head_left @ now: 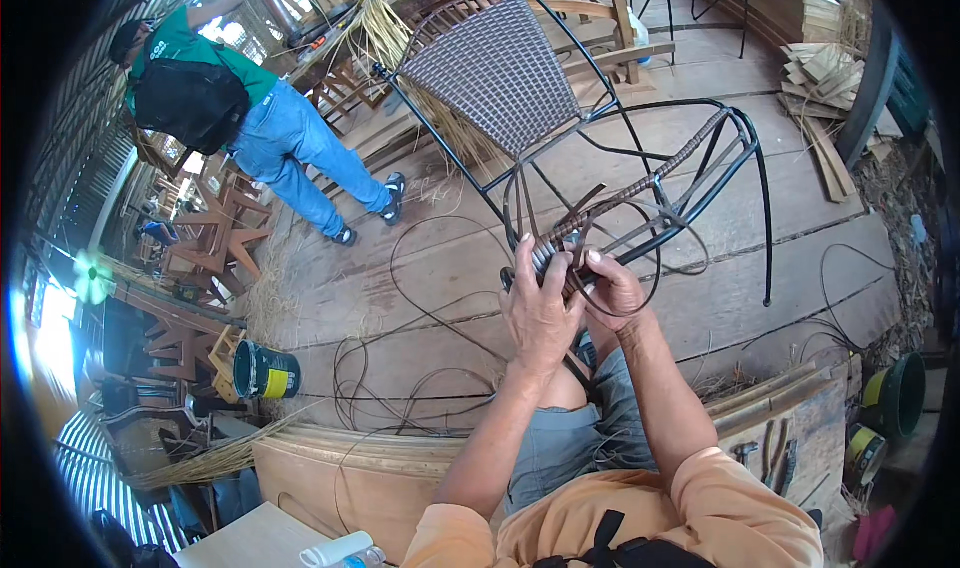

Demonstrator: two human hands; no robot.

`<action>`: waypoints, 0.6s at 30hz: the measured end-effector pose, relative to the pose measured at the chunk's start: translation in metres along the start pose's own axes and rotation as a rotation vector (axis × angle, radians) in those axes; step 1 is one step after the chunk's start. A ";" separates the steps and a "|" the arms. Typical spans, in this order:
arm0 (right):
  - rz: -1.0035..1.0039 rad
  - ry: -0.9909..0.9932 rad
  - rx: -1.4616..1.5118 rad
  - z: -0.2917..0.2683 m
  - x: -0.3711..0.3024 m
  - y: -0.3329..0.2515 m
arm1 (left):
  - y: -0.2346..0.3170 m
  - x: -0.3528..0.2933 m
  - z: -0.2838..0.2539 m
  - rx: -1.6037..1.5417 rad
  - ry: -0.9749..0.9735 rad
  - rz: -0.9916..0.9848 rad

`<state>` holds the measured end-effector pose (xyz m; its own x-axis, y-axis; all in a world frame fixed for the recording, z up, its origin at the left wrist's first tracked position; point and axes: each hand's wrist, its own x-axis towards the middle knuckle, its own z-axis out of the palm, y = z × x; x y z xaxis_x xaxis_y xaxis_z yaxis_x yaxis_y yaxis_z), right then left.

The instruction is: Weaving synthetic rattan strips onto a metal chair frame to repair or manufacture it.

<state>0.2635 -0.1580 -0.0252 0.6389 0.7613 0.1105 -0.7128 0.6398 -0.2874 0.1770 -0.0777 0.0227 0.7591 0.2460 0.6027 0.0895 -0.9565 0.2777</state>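
Note:
A chair with a black metal frame [765, 208] stands tilted in front of me. Its backrest [495, 73] is woven from brown and pale strips, while the seat is open frame. Brown strip wraps the seat rail [690, 150] in a tight coil. My left hand [543, 313] is closed round the near corner of that frame, beside a grey-and-dark striped wrapped section [543, 256]. Just right of it, my right hand [618, 296] pinches a flat brown weaving strip [590, 198] at the rail. Loose strip loops around both hands, and my fingers partly hide the corner.
Long strip coils trail across the plank floor [450, 268] to my left. A person with a black backpack [190, 103] stands at the far left. A dark bucket [265, 370] is left; wood scraps [825, 78] and hand tools [775, 453] lie right. Stacked boards [350, 468] are beside me.

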 end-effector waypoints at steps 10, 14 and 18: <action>-0.295 0.546 -1.136 0.024 -0.050 0.009 | 0.004 -0.002 -0.015 0.066 -0.072 0.044; -0.627 0.539 -1.570 0.067 -0.051 -0.005 | 0.002 -0.002 -0.013 0.073 -0.012 0.062; -0.424 0.413 -1.510 0.069 -0.032 -0.016 | 0.003 -0.002 -0.011 0.066 0.030 0.056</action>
<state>0.2339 -0.1853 0.0415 0.9126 0.3287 0.2431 0.2847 -0.0844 -0.9549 0.1684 -0.0794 0.0303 0.7445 0.1956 0.6383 0.0907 -0.9769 0.1936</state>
